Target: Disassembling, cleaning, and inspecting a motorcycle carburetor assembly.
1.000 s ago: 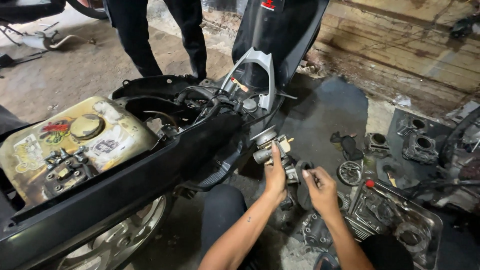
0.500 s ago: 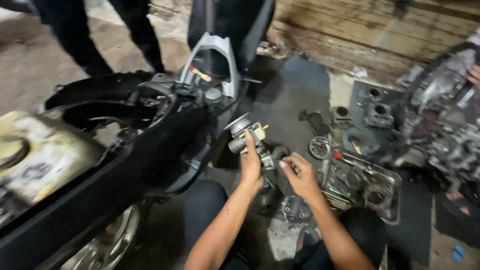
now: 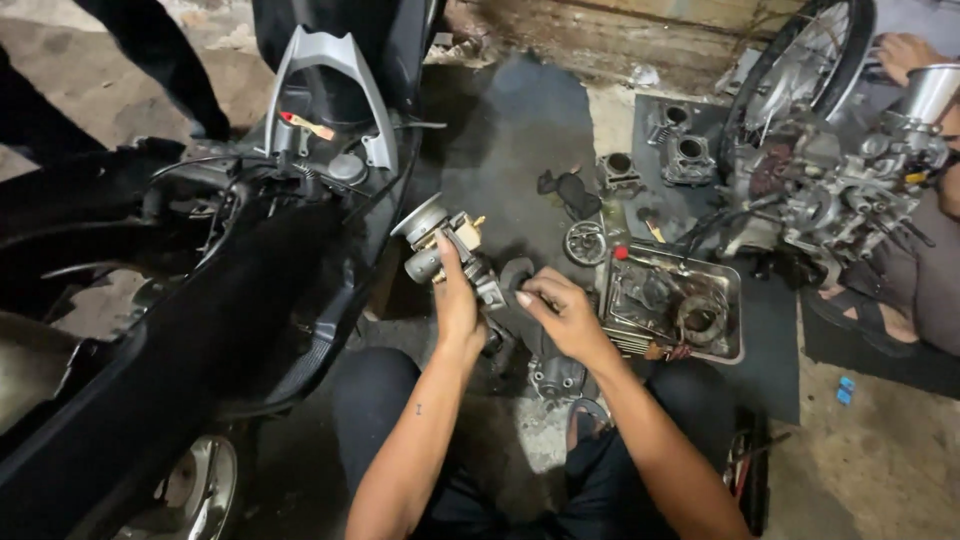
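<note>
Both hands were found closed on one thing, the carburettor (image 3: 452, 250), which was held up just right of the black scooter body (image 3: 200, 330), taken here as the landmark. The left hand (image 3: 456, 300) was wrapped around the carburettor's middle, with the thumb pressed along its side. The right hand (image 3: 562, 312) was pinched narrow on the lower end of the same part, fingertips drawn together as if on a small fitting, though what lay under them could not be made out.

Compared with half a second and a second earlier, the grip was unchanged and the carburettor was kept at the same spot beside the scooter body; what had shifted was the view, which had been swung rightward. By that swing the stained fuel tank was lost from sight, and a bare engine (image 3: 830, 190) with a wheel (image 3: 800, 70) was brought in, far to the right of the scooter body, with another person's hand (image 3: 905, 52) resting on it. The work on the carburettor could therefore be judged as ongoing, not finished.

Between the scooter body and the engine, a metal tray (image 3: 735, 320) of greasy parts was set on the floor, just beyond the right hand. Smaller still, a round gear-like piece (image 3: 585, 242) was seen lying above the tray's left corner.
</note>
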